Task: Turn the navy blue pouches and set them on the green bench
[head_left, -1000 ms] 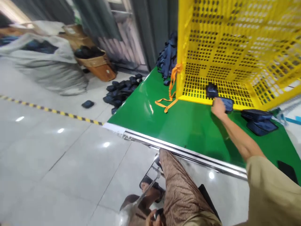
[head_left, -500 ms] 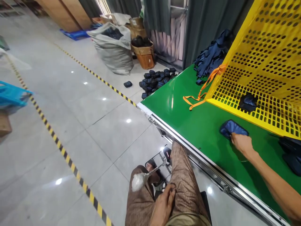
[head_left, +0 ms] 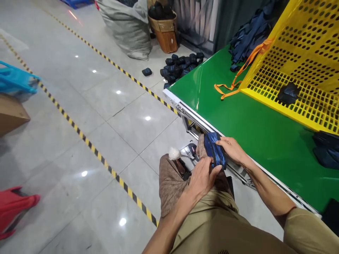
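A folded dark blue fabric piece (head_left: 214, 150) is held over my lap, just off the near edge of the green table (head_left: 238, 116). My right hand (head_left: 233, 151) grips its right side. My left hand (head_left: 202, 178) pinches its lower end from below. On the table lies a yellow perforated crate (head_left: 304, 56) tipped on its side, with one dark blue bundle (head_left: 288, 93) inside it. An orange strap (head_left: 233, 83) trails from the crate's corner.
More dark blue pieces lie at the table's right (head_left: 327, 150) and far end (head_left: 251, 33), and in a heap on the floor (head_left: 180, 65). A grey sack (head_left: 127, 26) and a basket (head_left: 164, 30) stand beyond. Yellow-black tape lines (head_left: 87, 143) cross the floor.
My right hand pulled the blue piece out of the crate, across the table and off its edge to my lap. My left hand rose from my knee and took hold of it.
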The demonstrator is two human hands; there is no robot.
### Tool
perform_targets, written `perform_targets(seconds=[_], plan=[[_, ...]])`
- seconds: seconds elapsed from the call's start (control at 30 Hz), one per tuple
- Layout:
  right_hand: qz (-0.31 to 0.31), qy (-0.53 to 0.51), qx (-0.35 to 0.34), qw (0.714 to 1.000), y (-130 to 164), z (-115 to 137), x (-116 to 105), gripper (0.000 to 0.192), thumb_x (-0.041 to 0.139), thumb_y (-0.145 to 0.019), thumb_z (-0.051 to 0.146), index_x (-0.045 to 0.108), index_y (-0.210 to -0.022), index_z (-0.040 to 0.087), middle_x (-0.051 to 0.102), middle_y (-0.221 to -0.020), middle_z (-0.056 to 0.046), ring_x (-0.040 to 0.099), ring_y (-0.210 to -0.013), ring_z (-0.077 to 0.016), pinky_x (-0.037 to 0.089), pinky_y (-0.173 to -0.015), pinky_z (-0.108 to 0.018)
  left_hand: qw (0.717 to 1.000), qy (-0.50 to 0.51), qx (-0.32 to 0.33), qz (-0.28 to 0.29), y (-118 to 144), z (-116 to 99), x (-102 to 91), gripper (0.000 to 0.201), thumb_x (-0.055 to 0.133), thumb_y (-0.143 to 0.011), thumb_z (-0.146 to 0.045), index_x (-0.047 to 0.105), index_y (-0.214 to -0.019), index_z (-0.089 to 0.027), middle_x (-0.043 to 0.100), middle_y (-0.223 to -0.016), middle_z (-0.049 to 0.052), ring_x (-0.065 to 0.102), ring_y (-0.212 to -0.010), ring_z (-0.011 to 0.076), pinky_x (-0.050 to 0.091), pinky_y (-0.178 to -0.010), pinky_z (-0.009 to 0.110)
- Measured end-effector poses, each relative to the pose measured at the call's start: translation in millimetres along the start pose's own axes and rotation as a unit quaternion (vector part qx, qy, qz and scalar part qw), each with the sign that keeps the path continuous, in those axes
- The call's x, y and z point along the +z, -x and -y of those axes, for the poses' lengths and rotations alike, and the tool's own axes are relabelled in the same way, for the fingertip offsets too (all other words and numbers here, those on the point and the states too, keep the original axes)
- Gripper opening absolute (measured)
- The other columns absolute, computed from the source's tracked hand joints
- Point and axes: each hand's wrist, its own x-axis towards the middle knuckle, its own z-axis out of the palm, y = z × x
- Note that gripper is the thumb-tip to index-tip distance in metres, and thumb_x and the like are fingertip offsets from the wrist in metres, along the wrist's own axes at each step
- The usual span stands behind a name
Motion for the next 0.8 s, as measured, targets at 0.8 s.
perform_targets(seconds=[0.8], plan=[[-0.193,0.044,-0.063,0.978,55,-38,75,0.063,0.045,-0.112,0.073,0.057,-0.075,0.024,0.057,-0.070,0.000,0.051,-0.070,-0.0200,0.040,-0.067,-0.032,0.985,0.107,0.067,-0.120,35,24,4.9,0.041,0.046,-0.119,-0.036,0.062,-0.084,-0.025,0.070,-0.087,0.005,0.067,-0.089,0.0221,0.060,-0.092,0.038]])
